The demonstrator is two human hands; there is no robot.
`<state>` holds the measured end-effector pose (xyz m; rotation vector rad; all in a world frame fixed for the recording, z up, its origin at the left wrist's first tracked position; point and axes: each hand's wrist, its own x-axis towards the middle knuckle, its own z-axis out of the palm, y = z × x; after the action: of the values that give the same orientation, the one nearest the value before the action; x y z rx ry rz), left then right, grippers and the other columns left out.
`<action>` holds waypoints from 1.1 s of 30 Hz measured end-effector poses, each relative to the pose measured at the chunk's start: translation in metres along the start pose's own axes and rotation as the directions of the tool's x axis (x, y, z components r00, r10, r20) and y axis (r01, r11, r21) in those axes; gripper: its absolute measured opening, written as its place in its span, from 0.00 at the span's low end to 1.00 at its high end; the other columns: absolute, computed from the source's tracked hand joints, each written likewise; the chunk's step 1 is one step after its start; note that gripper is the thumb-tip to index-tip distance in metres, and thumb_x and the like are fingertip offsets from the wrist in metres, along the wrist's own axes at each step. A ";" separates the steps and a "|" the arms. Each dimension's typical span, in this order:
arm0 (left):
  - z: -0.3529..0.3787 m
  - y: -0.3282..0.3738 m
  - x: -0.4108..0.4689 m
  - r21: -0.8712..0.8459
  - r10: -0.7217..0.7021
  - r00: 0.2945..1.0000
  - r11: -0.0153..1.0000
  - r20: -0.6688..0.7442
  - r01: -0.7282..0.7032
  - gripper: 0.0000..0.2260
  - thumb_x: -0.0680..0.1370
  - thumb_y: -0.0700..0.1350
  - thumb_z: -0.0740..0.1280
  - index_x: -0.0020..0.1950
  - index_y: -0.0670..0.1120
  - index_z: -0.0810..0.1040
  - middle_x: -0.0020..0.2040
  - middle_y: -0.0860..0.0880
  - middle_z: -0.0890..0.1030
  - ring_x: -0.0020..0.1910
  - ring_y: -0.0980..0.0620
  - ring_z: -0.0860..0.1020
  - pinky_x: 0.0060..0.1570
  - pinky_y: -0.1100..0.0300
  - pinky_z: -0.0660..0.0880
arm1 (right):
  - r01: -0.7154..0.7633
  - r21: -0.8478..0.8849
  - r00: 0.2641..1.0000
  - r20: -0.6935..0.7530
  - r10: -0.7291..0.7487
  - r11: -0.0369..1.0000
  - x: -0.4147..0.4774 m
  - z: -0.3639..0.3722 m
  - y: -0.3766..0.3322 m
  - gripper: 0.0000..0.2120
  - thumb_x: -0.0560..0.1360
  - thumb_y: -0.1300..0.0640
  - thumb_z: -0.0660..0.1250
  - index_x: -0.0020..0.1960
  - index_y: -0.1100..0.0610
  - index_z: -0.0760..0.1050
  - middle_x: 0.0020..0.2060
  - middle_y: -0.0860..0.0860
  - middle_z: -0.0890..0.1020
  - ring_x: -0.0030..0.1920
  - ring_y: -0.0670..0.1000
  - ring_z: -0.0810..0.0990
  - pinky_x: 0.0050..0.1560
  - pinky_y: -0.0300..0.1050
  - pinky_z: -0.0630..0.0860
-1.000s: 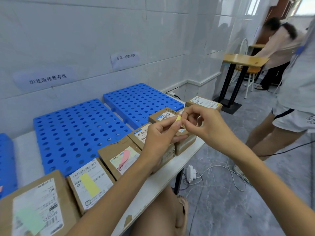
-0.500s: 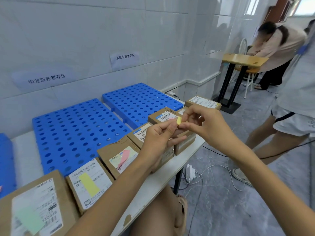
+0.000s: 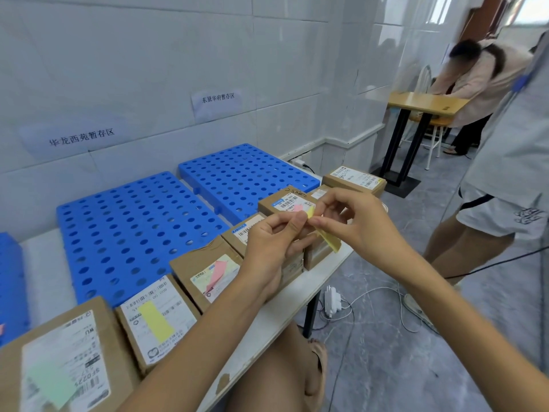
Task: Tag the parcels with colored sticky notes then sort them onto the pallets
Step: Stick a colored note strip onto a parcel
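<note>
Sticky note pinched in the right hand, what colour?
Yellow: the thin paper sticky note hangs from the right hand, clearest in the head view.

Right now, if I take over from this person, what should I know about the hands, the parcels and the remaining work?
Left hand and right hand: both pinch a yellow sticky note above the table edge.
Parcels: all in a row along the white table; none seen on the blue pallets.
Done: green-tagged parcel, yellow-tagged parcel, pink-tagged parcel.
Left: tag the far parcel, which shows no note, and any others hidden by the hands; then sort all onto the pallets.
</note>
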<state>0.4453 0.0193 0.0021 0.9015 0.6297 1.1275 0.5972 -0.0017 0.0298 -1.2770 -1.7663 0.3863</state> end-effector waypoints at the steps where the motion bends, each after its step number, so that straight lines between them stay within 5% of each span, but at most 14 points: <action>1: 0.000 0.000 0.000 0.014 0.004 1.000 1.000 0.002 -0.004 0.06 0.75 0.41 0.67 0.46 0.37 0.78 0.37 0.47 0.84 0.38 0.54 0.83 0.43 0.62 0.81 | -0.004 0.010 1.000 -0.005 0.004 1.000 0.000 0.001 -0.001 0.07 0.70 0.56 0.75 0.39 0.48 0.76 0.31 0.41 0.76 0.34 0.43 0.72 0.36 0.36 0.70; 6: 0.000 0.000 -0.001 0.063 0.058 0.998 0.996 -0.007 -0.057 0.08 0.76 0.41 0.67 0.49 0.37 0.79 0.39 0.47 0.84 0.42 0.54 0.83 0.43 0.61 0.81 | -0.020 0.066 0.999 -0.030 0.022 0.998 -0.004 0.005 -0.005 0.06 0.70 0.57 0.74 0.40 0.51 0.77 0.35 0.48 0.79 0.37 0.49 0.75 0.37 0.41 0.73; 11: 0.001 -0.002 -0.004 0.078 0.102 0.995 0.992 0.007 -0.102 0.11 0.73 0.44 0.68 0.48 0.35 0.79 0.40 0.46 0.84 0.43 0.52 0.84 0.41 0.62 0.80 | -0.030 0.062 0.999 -0.043 0.033 0.998 -0.005 0.004 -0.011 0.07 0.68 0.54 0.75 0.39 0.52 0.76 0.34 0.47 0.78 0.33 0.42 0.71 0.35 0.32 0.70; 21: -0.002 -0.002 -0.002 0.161 0.132 0.991 0.979 -0.014 -0.128 0.10 0.76 0.43 0.66 0.49 0.37 0.79 0.42 0.45 0.82 0.40 0.54 0.82 0.38 0.64 0.80 | -0.040 0.121 0.998 -0.045 0.046 0.992 -0.008 0.007 -0.017 0.11 0.65 0.46 0.71 0.39 0.53 0.76 0.33 0.44 0.78 0.35 0.48 0.75 0.37 0.37 0.72; 28: -0.002 0.001 -0.001 0.190 0.151 0.988 0.971 -0.009 -0.147 0.05 0.77 0.41 0.65 0.46 0.40 0.79 0.37 0.50 0.82 0.37 0.56 0.82 0.37 0.65 0.79 | -0.045 0.135 0.998 -0.035 0.050 0.990 -0.009 0.009 -0.019 0.08 0.68 0.54 0.74 0.38 0.52 0.74 0.31 0.43 0.76 0.30 0.42 0.70 0.33 0.33 0.68; 33: -0.003 0.001 0.001 0.216 0.171 0.985 0.963 -0.031 -0.161 0.05 0.77 0.41 0.66 0.46 0.40 0.79 0.41 0.45 0.81 0.42 0.50 0.81 0.40 0.63 0.80 | -0.052 0.147 0.998 -0.014 0.054 0.988 -0.008 0.010 -0.016 0.07 0.70 0.55 0.73 0.39 0.53 0.75 0.33 0.45 0.76 0.32 0.41 0.71 0.34 0.31 0.68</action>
<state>0.4428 0.0208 0.0013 1.1299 0.7361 1.2513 0.5797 -0.0128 0.0318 -1.2207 -1.6596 0.5237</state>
